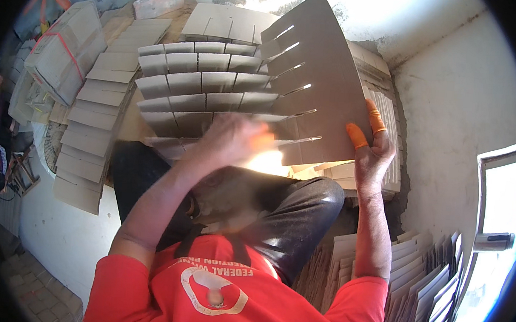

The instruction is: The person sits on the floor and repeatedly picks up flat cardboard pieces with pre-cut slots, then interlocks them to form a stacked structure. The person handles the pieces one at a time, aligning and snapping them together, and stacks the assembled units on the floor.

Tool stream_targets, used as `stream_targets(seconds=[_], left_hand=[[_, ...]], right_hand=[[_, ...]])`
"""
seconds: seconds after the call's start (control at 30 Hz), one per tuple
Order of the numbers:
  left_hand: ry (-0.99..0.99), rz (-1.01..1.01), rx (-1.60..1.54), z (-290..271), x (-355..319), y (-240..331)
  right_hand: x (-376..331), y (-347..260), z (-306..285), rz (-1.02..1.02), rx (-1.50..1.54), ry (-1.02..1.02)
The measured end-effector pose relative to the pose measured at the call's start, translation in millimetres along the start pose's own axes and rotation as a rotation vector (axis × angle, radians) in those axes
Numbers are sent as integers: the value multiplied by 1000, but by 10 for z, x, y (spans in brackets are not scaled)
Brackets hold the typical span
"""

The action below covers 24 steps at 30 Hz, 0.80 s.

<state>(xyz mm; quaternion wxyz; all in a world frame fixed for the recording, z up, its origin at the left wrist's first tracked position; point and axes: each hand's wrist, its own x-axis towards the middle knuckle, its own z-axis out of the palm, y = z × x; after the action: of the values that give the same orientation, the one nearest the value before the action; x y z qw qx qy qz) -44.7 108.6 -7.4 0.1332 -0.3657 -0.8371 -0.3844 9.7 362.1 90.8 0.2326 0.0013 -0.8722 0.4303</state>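
A large slotted cardboard sheet [330, 76] stands tilted up at the right, its row of slots facing the crosswise cardboard strips [176, 88]. Several of these strips stand in rows, crossed by thin slits, and their right ends meet the sheet near its slots. My right hand [375, 151] grips the sheet's right edge, with orange covers on the thumb and a finger. By the lower strips and the sheet's lower left corner is my left hand [232, 138]. It is smeared by motion, with orange at the fingertips, so its grip cannot be made out.
Overlapping cardboard pieces [98, 99] lie in a long row at the left, beside a carton [65, 49] with a red strap. Slotted sheets [229, 22] are stacked behind the strips. More cardboard [417, 280] leans at lower right, near a white wall [454, 97]. My bent legs [290, 214] are close below.
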Motion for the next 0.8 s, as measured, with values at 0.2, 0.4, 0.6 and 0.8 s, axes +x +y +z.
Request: stream_targets(seconds=[0.2,0.4,0.6,0.8], left_hand=[[269,-21,378,-455,857,-659],[-125,-292,471,-297,986,-1102],[12,-190,435,-179,932,-1191],[58,-224,420,-163,968,-1314]], right_hand=[[-17,11,-60,17,20,-20],[-34,29,-40,-101,10,20],[-50,111,-71,-77,3,-10],[-7,46,-84,-128,2,-115]])
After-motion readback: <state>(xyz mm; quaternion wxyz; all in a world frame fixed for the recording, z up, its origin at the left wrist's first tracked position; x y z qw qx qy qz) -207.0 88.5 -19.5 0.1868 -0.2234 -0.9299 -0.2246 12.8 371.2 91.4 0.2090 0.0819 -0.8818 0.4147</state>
